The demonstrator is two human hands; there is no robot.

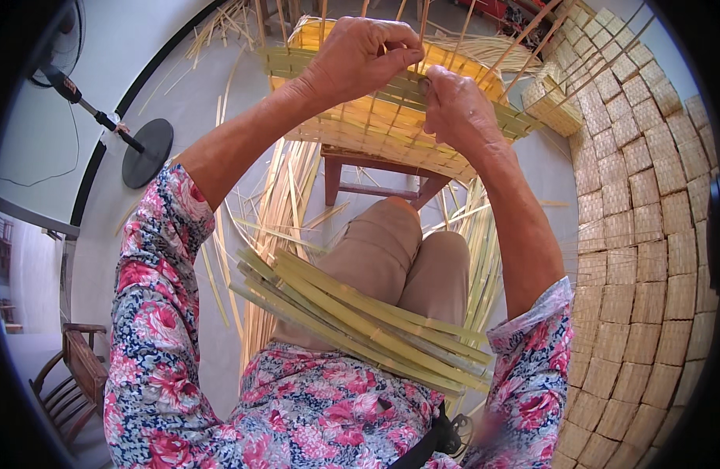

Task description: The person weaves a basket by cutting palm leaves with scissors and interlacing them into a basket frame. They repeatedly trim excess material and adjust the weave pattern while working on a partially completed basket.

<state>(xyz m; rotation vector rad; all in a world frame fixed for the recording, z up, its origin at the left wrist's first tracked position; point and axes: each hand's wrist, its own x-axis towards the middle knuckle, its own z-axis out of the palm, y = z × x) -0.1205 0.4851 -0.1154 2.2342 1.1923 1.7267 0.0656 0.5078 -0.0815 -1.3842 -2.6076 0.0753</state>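
Note:
In front of me is a yellow bamboo basket, partly woven, with thin upright strips rising from its wall. A wider green bamboo strip runs along the upper part of its near side. My left hand is closed above the rim, thumb and forefinger pinching an upright strip. Lower and to its right, my right hand is closed with its fingertips on the green strip; its palm side is hidden. Across my lap lies a bundle of flat green bamboo strips.
The basket rests on a reddish-brown wooden stool. Long loose strips cover the floor on both sides of my legs. Stacked woven baskets form a wall on the right. A fan's round base and a wooden chair stand on the left.

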